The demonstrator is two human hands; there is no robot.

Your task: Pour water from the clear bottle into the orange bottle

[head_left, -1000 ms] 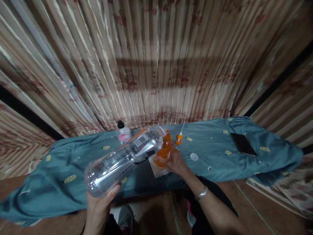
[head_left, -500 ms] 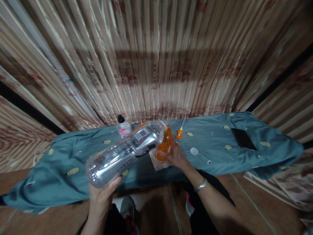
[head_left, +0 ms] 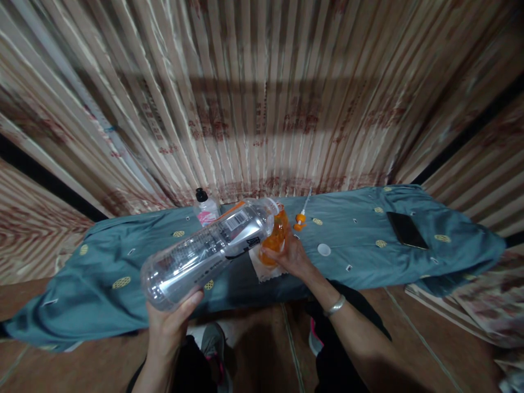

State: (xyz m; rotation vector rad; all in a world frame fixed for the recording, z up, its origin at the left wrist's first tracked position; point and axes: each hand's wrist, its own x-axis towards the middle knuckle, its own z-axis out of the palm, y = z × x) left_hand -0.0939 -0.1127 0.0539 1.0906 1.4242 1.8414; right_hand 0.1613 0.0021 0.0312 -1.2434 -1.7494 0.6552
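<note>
Your left hand (head_left: 170, 322) is gripping the base of a large clear bottle (head_left: 207, 252), tilting its mouth onto the small orange bottle (head_left: 275, 238) your right hand (head_left: 289, 256) is clasping above the teal cloth (head_left: 102, 295). If that mouth slips off the narrow neck, liquid could be spilling. Compared with a second ago, little is differing; the view is sitting slightly higher.

On the table (head_left: 123, 305), a cap (head_left: 323, 250) lies between the held bottles (head_left: 208, 254) and a phone (head_left: 406, 230) far right.
</note>
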